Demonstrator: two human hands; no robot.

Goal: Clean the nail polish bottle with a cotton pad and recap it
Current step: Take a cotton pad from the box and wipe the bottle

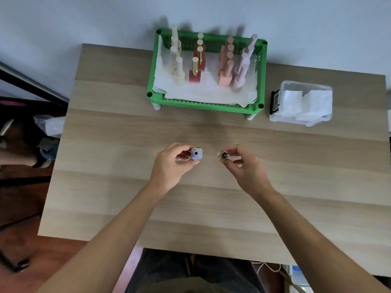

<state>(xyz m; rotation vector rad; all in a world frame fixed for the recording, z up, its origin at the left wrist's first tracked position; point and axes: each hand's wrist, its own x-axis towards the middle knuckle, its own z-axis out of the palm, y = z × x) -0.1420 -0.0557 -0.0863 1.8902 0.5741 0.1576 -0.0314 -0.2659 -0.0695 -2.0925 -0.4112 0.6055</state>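
- Nearest the camera, two bare forearms reach forward over the near edge of the wooden surface (pixel 105 197), with a wide bare stretch of wood on either side of them.
- Toward the middle of the surface, the left hand (pixel 169 163) curls its fingers and thumb round a lilac nail polish bottle (pixel 196 153), held above the wood with its open dark neck turned to the camera.
- Just right of it, apart by a small gap, the right hand (pixel 243 163) pinches the cap (pixel 224 155) between thumb and fingertips, its dark open end facing the bottle; whether a brush shows cannot be told.
- Beyond the hands lies a broad open band of wood, running the whole width from the left edge to the right edge.
- Farther back, a green basket (pixel 203 103) stands on short pale legs, lined with white paper and holding rows of upright polish bottles in cream, red, pink and lilac.
- Right of the basket, near the right edge, a clear plastic box (pixel 275 115) holds white cotton pads (pixel 306 102).
- At the far edge, the surface meets a pale wall (pixel 84 22); the basket's back rim sits close to it.
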